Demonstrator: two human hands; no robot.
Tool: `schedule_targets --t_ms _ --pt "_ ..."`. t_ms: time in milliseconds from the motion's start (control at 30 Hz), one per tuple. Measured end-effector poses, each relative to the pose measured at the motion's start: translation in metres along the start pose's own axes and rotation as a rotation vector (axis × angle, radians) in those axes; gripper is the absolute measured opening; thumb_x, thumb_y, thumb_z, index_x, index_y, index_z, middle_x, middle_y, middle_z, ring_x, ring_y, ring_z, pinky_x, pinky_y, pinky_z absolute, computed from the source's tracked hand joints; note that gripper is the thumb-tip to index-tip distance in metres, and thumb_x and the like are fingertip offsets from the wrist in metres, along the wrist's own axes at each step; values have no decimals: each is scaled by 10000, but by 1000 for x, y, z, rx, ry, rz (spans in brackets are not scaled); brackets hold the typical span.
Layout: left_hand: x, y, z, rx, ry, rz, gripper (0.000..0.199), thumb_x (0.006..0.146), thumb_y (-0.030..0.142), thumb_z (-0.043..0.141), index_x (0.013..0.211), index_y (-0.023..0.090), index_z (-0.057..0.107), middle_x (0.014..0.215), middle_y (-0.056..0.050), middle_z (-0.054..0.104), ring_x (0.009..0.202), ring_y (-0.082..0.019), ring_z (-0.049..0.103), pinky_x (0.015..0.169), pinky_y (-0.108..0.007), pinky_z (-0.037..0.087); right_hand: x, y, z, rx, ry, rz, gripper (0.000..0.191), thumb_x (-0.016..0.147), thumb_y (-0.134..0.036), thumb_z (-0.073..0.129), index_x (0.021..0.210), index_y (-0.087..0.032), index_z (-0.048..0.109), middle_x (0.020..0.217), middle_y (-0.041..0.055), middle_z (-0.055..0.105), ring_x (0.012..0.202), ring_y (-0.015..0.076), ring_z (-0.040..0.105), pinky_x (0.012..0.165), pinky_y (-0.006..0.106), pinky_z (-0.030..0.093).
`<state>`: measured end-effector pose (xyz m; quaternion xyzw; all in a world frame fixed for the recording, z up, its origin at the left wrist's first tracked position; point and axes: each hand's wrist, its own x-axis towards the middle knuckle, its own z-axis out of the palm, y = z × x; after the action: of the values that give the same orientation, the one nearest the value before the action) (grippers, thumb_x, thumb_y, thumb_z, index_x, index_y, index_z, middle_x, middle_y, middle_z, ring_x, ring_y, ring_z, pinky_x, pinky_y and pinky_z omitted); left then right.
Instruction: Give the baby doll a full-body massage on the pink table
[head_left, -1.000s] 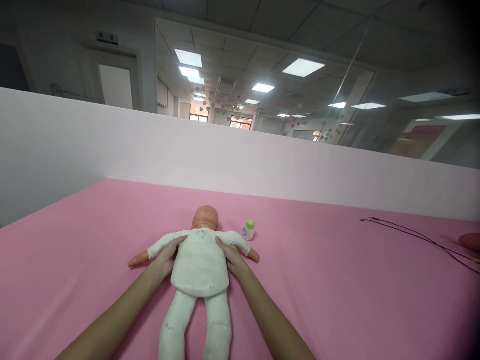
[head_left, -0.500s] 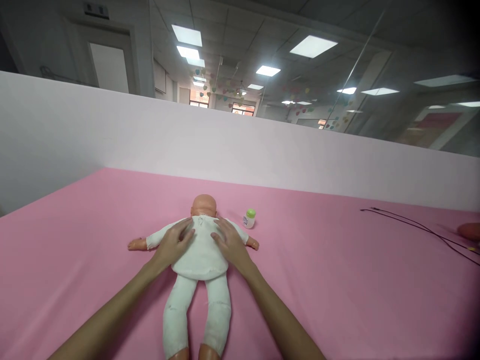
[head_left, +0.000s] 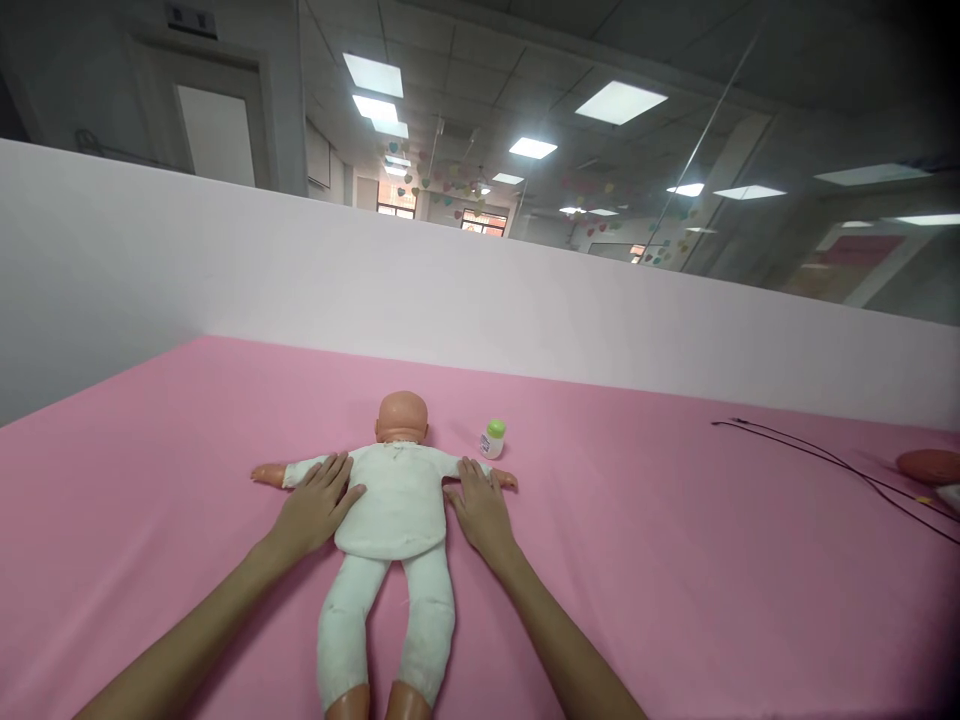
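A baby doll (head_left: 391,505) with a white cloth body lies face down, its arms stretched out to both sides and its bald head pointing away from me. My left hand (head_left: 315,502) lies open across the doll's left-side arm, thumb at the edge of the torso. On the other side my right hand (head_left: 480,508) rests open, fingers over the doll's right-side arm near the elbow and thumb close to the torso. Just beyond that arm stands a small white jar (head_left: 492,440) with a green lid, apart from my fingers.
A pink sheet (head_left: 615,520) covers the surface under the doll. Thin black cables (head_left: 810,452) run toward a reddish-brown rounded object (head_left: 928,466) at the right edge. Along the back and left stands a low white wall (head_left: 465,290), with glass above it.
Both my hands have slid outward from the doll's upper back onto its arms, fingers flatter now. The doll's head shows more fully. The view has shifted slightly.
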<state>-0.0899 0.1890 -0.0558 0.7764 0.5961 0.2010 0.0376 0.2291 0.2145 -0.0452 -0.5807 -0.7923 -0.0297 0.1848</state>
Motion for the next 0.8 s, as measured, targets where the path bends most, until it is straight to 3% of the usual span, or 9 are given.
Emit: schedule_targets --t_ms 200,300,333,400,467,533,567,667,800 --pt "10 -2 -31 165 28 -70 466 1006 424 443 1286 115 648 1487 -213 547 1406 -409 459 1127 -587 366 -13 36 -11 -126 15 64 582 1046 -461 430 1465 -63 498 1534 228 495 1435 366 432 1179 551 308" --pt "31 34 -56 -37 161 -51 443 1001 382 436 1263 102 658 1431 -214 591 1351 -383 514 1116 -545 397 -13 52 -35 -63 36 95 477 1047 -402 411 1387 -106 567 1453 207 577 1371 338 505 1129 504 376" --pt "41 53 -61 -196 214 -30 436 1009 403 431 1285 150 653 1439 -171 598 1331 -353 539 1107 -520 420 -11 55 -44 -12 47 102 449 1049 -388 398 1373 -132 574 1411 185 613 1317 315 554 1080 461 426" --pt "63 95 -62 -609 175 75 426 1014 492 437 1194 213 704 1328 -102 686 1250 -308 609 1081 -465 463 0 61 -63 77 78 135 414 1055 -386 366 1331 -180 594 1288 139 684 1165 272 644 943 383 497" --pt "90 137 -51 -1033 -11 49 461 989 551 497 1067 164 735 1199 -137 738 1169 -298 662 1047 -424 498 15 65 -75 112 116 184 403 1057 -389 347 1283 -197 620 1228 124 706 1090 256 670 877 354 509" --pt "119 170 -31 -1461 -208 -166 486 973 556 555 1097 108 698 1241 -205 709 1133 -294 688 1028 -403 519 31 70 -77 121 155 216 411 1052 -365 345 1298 -179 617 1294 144 680 1160 266 650 928 368 503" --pt "133 182 -20 -1606 -230 -293 487 966 550 583 1116 97 681 1290 -225 680 1159 -287 678 1044 -381 511 39 73 -75 136 172 214 426 1048 -349 342 1339 -167 594 1358 152 648 1226 269 622 979 381 492" --pt "166 203 7 -1773 -250 -473 558 989 599 511 1242 115 628 1423 -233 587 1306 -271 589 1072 -349 493 57 82 -57 231 174 145 501 1038 -303 292 1462 -137 500 1525 146 526 1407 245 499 1141 399 414" --pt "188 210 27 -1835 -299 -524 671 1041 623 283 1361 95 546 1524 -221 488 1414 -243 490 1116 -331 455 68 96 -38 349 112 100 552 1025 -306 265 1515 -141 458 1590 119 457 1476 220 423 1216 399 350"
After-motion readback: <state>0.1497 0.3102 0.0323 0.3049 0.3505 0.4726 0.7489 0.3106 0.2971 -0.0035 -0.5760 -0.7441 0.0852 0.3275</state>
